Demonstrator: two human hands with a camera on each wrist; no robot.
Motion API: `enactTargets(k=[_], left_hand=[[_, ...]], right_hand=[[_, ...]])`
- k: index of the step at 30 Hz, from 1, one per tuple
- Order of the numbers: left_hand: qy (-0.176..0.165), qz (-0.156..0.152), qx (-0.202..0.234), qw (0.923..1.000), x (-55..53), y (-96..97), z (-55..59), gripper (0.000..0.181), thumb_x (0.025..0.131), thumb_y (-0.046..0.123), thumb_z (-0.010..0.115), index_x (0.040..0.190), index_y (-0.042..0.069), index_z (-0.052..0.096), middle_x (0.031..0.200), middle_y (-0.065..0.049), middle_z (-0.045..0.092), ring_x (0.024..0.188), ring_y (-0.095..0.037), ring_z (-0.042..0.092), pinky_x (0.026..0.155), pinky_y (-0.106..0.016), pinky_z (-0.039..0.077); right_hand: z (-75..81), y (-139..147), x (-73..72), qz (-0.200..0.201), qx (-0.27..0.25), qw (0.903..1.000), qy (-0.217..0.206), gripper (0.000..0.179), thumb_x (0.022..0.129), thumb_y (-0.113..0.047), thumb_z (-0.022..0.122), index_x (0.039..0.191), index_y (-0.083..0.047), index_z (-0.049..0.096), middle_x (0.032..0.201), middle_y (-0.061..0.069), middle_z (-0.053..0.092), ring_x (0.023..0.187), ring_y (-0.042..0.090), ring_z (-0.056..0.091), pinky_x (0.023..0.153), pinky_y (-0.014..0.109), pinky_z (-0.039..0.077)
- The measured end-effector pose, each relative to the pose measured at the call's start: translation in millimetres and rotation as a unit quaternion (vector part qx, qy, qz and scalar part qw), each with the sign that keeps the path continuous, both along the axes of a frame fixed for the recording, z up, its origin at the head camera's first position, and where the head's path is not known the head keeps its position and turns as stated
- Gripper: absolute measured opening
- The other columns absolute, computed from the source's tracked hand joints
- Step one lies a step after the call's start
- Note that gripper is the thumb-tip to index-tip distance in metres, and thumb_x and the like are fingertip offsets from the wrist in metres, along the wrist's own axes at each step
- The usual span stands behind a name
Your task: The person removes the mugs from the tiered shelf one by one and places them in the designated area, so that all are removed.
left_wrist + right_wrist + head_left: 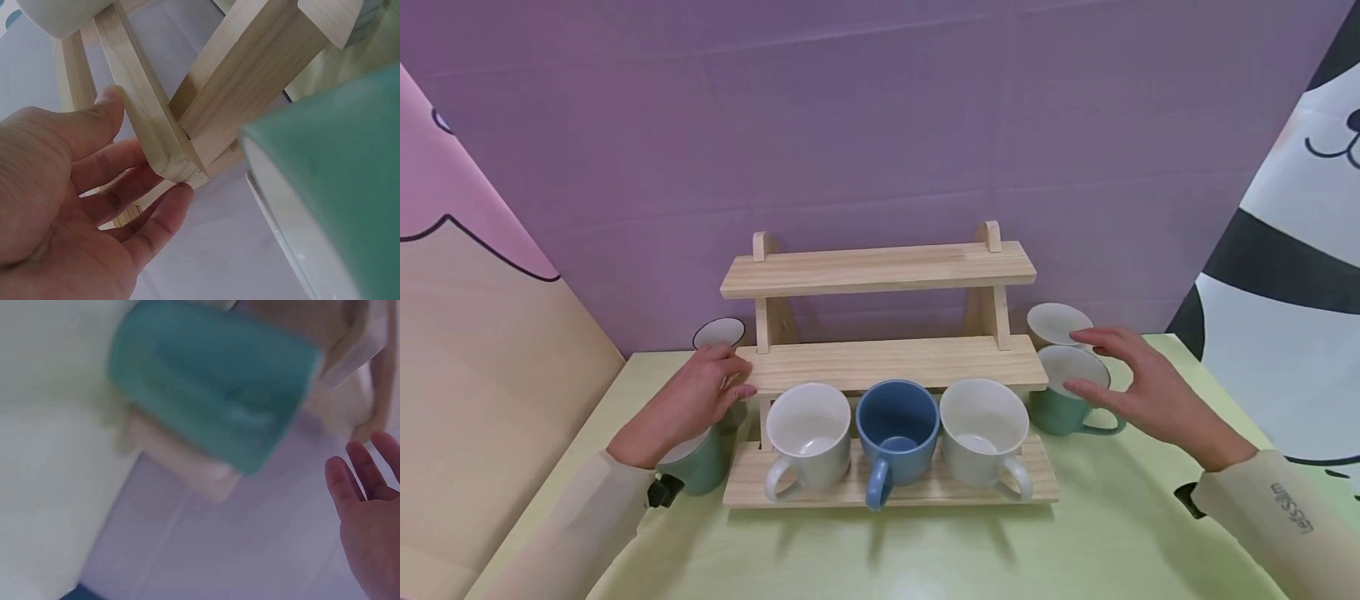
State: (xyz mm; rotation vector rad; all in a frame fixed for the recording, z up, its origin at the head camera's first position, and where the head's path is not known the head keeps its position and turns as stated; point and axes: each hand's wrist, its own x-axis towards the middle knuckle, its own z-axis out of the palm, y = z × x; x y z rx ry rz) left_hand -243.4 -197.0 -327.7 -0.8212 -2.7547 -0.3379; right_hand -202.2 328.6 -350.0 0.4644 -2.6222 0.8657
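Observation:
A three-tier wooden rack (891, 364) stands in the middle of the table. My left hand (688, 404) grips the left end of its middle board (145, 112), thumb on one face and fingers curled at the other. On the bottom tier sit a white mug (811, 429), a blue mug (898, 429) and another white mug (983, 425), handles toward me. My right hand (1138, 387) is spread, holding nothing, beside a green mug (1056, 410) right of the rack. In the right wrist view that green mug (212, 381) is blurred, apart from the fingers.
Behind the right green mug stands a mug with a white inside (1058, 318). Left of the rack, partly hidden by my left arm, are a green mug (703, 467) and a dark-rimmed mug (718, 332). A purple cloth (880, 125) hangs behind the table.

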Motion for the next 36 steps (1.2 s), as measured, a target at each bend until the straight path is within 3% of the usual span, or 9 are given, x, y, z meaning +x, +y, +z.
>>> enactTargets(k=[6, 9, 13, 18, 27, 31, 36], left_hand=[[-0.008, 0.003, -0.002, 1.0000, -0.9, 1.1, 0.3, 0.027, 0.082, 0.013, 0.074, 0.100, -0.005, 0.068, 0.084, -0.006, 0.051, 0.081, -0.023, 0.046, 0.072, -0.036, 0.046], [-0.003, -0.002, -0.001, 1.0000, -1.9, 1.0, 0.7, 0.027, 0.082, 0.013, 0.074, 0.100, -0.006, 0.068, 0.085, -0.007, 0.052, 0.082, -0.024, 0.046, 0.073, -0.037, 0.046], [0.004, -0.008, 0.001, 1.0000, -2.7, 1.1, 1.2, 0.027, 0.082, 0.013, 0.074, 0.100, -0.006, 0.068, 0.086, -0.008, 0.053, 0.082, -0.024, 0.047, 0.074, -0.038, 0.046], [0.001, -0.007, 0.003, 1.0000, -3.4, 2.0, 0.2, 0.027, 0.082, 0.013, 0.074, 0.100, -0.006, 0.068, 0.087, -0.008, 0.053, 0.083, -0.024, 0.047, 0.074, -0.038, 0.046], [0.007, -0.010, 0.004, 0.9999, -3.4, 1.3, 2.1, 0.028, 0.082, 0.013, 0.074, 0.101, -0.006, 0.068, 0.086, -0.008, 0.052, 0.082, -0.024, 0.046, 0.074, -0.037, 0.046], [0.004, -0.009, 0.007, 0.9999, -2.4, 0.7, 1.2, 0.028, 0.082, 0.012, 0.074, 0.101, -0.007, 0.068, 0.085, -0.007, 0.052, 0.081, -0.024, 0.046, 0.073, -0.037, 0.046], [-0.004, -0.006, 0.010, 0.9999, -0.6, -0.7, -0.3, 0.028, 0.081, 0.012, 0.075, 0.101, -0.006, 0.068, 0.082, -0.006, 0.050, 0.079, -0.023, 0.045, 0.071, -0.036, 0.045]], right_hand=[[18.4, -39.9, 20.0, 0.089, 0.019, 0.9906, 0.102, 0.061, 0.072, -0.014, 0.083, 0.127, -0.014, 0.056, 0.124, -0.001, 0.051, 0.110, 0.013, 0.047, 0.090, 0.024, 0.038], [26.0, -65.0, 33.0, 0.118, 0.036, 0.9880, 0.093, 0.062, 0.071, -0.023, 0.084, 0.126, -0.015, 0.056, 0.126, -0.004, 0.050, 0.111, 0.011, 0.046, 0.092, 0.028, 0.040], [29.6, -92.0, 45.5, 0.089, 0.071, 0.9932, 0.026, 0.072, 0.071, -0.052, 0.078, 0.127, -0.013, 0.055, 0.128, -0.002, 0.048, 0.114, 0.019, 0.045, 0.085, 0.047, 0.045], [27.6, -107.8, 45.2, 0.057, 0.111, 0.9922, 0.004, 0.090, 0.065, -0.071, 0.070, 0.127, -0.007, 0.056, 0.124, 0.003, 0.050, 0.108, 0.020, 0.048, 0.080, 0.042, 0.048], [26.5, -112.7, 37.6, 0.049, 0.124, 0.9910, -0.003, 0.085, 0.067, -0.066, 0.072, 0.122, -0.002, 0.060, 0.120, 0.006, 0.055, 0.108, 0.020, 0.047, 0.082, 0.042, 0.047], [25.7, -114.1, 33.9, 0.055, 0.123, 0.9909, -0.002, 0.078, 0.065, -0.056, 0.079, 0.121, -0.003, 0.061, 0.117, 0.002, 0.053, 0.106, 0.018, 0.046, 0.078, 0.040, 0.048], [30.2, -104.3, 39.6, 0.070, 0.113, 0.9909, 0.018, 0.073, 0.061, -0.042, 0.084, 0.121, -0.007, 0.061, 0.117, -0.004, 0.049, 0.107, 0.014, 0.044, 0.077, 0.039, 0.047]])
